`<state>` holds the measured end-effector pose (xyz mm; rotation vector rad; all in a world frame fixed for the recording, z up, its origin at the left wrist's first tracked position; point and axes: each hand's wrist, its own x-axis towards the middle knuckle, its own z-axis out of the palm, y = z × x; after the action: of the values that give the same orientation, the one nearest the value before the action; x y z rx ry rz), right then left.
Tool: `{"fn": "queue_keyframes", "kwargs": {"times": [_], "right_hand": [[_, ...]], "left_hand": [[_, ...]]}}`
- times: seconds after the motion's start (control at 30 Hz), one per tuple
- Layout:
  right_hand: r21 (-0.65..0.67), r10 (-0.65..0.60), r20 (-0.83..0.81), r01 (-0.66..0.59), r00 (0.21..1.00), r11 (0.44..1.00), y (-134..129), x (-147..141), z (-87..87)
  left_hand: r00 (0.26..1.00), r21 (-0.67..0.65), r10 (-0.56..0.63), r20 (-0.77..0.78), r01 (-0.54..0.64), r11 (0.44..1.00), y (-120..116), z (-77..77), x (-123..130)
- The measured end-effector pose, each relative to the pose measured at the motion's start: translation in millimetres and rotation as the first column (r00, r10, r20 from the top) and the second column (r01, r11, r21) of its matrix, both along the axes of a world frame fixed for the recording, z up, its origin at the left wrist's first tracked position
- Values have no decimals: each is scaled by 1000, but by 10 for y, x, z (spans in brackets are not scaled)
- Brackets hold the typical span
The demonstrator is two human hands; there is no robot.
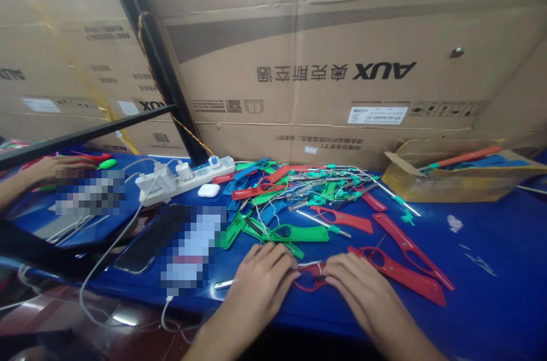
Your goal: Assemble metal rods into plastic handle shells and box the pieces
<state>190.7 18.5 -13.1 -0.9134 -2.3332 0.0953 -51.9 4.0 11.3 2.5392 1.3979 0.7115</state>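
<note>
Near the table's front edge, my left hand [265, 277] and my right hand [358, 286] grip the two ends of a red lighter casing [311, 280] with an open trigger loop. A thin white wire [311, 263] runs along its upper side between my fingers. From beneath my left hand a metal tube [223, 284] sticks out to the left. Beside my right hand lie red casing halves [410, 277], one with a loop. Just beyond my hands are green casing halves [305, 233] and a heap of lighter parts: coloured shells, metal tubes [322, 223] and white wires. My fingers partly hide the held pieces.
An open cardboard box [453, 187] with coloured shells stands at the back right. Left are a power strip [188, 180], a white earphone case [209, 190], phones [145, 244] and cables. A co-worker's hand [64, 170] is at far left, beyond a black metal post [158, 70]. Cardboard walls the back.
</note>
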Motion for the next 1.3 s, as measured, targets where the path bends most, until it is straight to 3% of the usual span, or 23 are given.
{"fn": "queue_keyframes", "kwargs": {"times": [0.3,0.57,0.8,1.1,1.3], "right_hand": [[23,3,-6,-3,1000,1000,4,9,-33],[41,-14,8,13,1000,999,-8,27,-36],[152,-46,-4,46,999,987,-5,20,4],[-31,-16,-27,15,1000,999,6,21,24],[0,16,-50,-16,999,1000,12,13,17]], "left_hand": [[997,-75,83,8,-82,994,37,-46,68],[951,-207,106,292,-45,977,-32,-96,20],[973,-176,129,192,-95,980,-25,-21,92],[984,-122,53,169,-33,992,62,-17,64],[993,-74,29,117,-21,997,70,-35,53]]}}
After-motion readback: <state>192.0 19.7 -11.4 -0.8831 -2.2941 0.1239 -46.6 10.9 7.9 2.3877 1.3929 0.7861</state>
